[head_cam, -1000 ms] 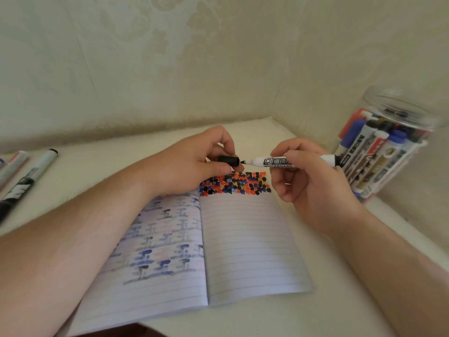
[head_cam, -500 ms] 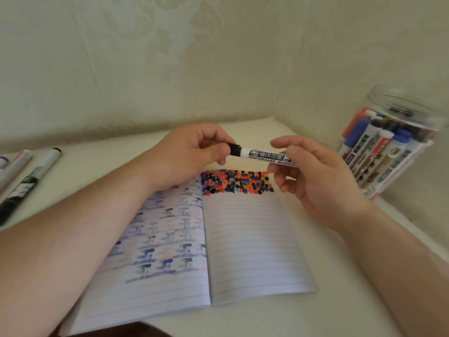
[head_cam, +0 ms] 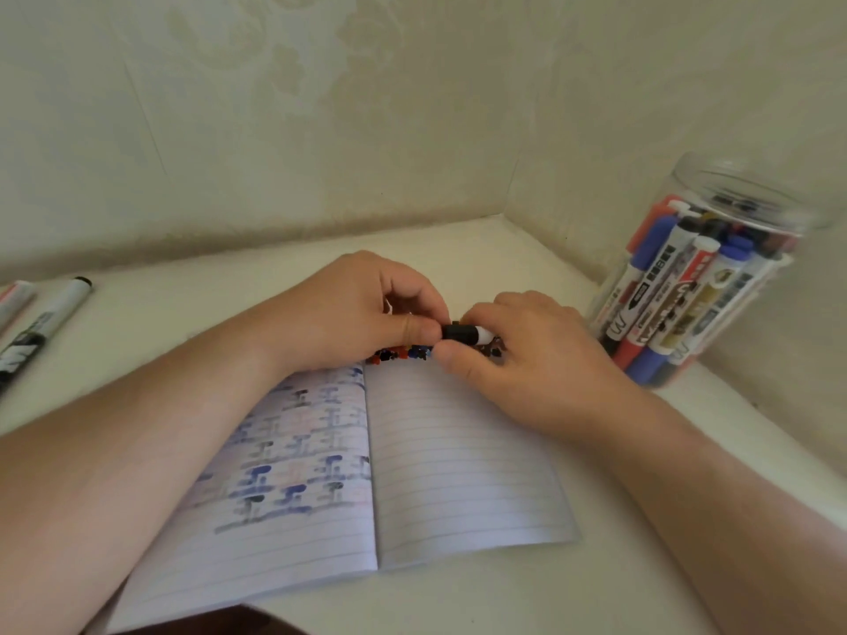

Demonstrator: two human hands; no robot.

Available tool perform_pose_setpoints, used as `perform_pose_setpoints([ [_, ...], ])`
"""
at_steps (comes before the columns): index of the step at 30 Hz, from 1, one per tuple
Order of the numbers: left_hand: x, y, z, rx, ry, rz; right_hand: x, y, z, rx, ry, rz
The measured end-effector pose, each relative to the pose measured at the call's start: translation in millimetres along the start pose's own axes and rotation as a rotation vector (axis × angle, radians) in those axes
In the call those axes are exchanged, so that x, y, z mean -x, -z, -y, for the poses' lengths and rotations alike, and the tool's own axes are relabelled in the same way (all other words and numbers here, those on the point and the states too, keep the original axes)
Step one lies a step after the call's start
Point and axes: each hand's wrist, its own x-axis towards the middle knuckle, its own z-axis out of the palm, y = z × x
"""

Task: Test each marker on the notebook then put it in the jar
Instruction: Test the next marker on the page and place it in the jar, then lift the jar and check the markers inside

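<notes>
An open lined notebook [head_cam: 458, 474] lies on the white table, with a band of red, blue and black test marks along the top of its right page. Just above those marks I hold a white marker with a black cap [head_cam: 460, 333]. My left hand [head_cam: 357, 309] pinches the capped end with thumb and fingers. My right hand [head_cam: 527, 355] is curled over the barrel and hides most of it. The clear plastic jar [head_cam: 751, 199] stands at the right by the wall, open at the top and holding several markers.
Two or three more markers [head_cam: 50, 320] lie at the table's far left edge. Walls close in behind and to the right, meeting in a corner. The table's front edge runs just below the notebook.
The cap, held apart from the tip a second ago, now sits on the marker. My right hand has shifted grip and closed over the barrel, and both hands have dropped closer to the page.
</notes>
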Motion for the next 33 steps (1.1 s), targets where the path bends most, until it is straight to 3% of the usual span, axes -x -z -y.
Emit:
perform_pose_setpoints([
  [4, -1.3, -4.9, 2.1, -0.097, 0.063, 0.07, -4.2, -7.7, 3.5, 0.004, -0.036, -0.15],
  [9, -2.6, -6.4, 3.2, -0.167, 0.065, 0.054, -4.7, -7.7, 3.7, 0.066, -0.001, -0.18],
  [14, 0.2, -8.5, 3.8, -0.256, 0.035, 0.153, -6.6, -14.9, -5.8, -0.18, 0.22, -0.201],
  [18, 0.1, -18.1, -0.9, -0.545, -0.05, 0.176, 1.0, -9.9, -3.9, -0.507, 0.263, -0.253],
  [22, -6.9, -20.6, -29.9, -1.01, -0.005, 0.43, 12.9, 42.5, 12.0, -0.507, 0.344, -0.312],
  [24, -17.6, -18.7, -52.2, -1.057, 0.072, 0.518, 21.7, 94.2, 16.4, -0.541, 0.411, -0.434],
  [26, -32.4, -20.2, -75.6, -0.849, 0.139, 0.486, 32.5, 148.7, 8.8, -0.622, 0.415, -0.62],
  [29, -60.1, -38.6, -107.7, -0.264, 0.195, 0.173, 44.0, 204.8, -20.3, -0.743, 0.296, -0.852],
  [31, -81.4, -58.5, -130.4, 0.04, 0.204, 0.019, 47.4, 215.9, -41.3, -0.752, 0.18, -0.906],
  [33, -101.2, -77.9, -150.0, 0.249, 0.176, -0.022, 50.7, 211.2, -59.2, -0.718, 0.051, -0.891],
])
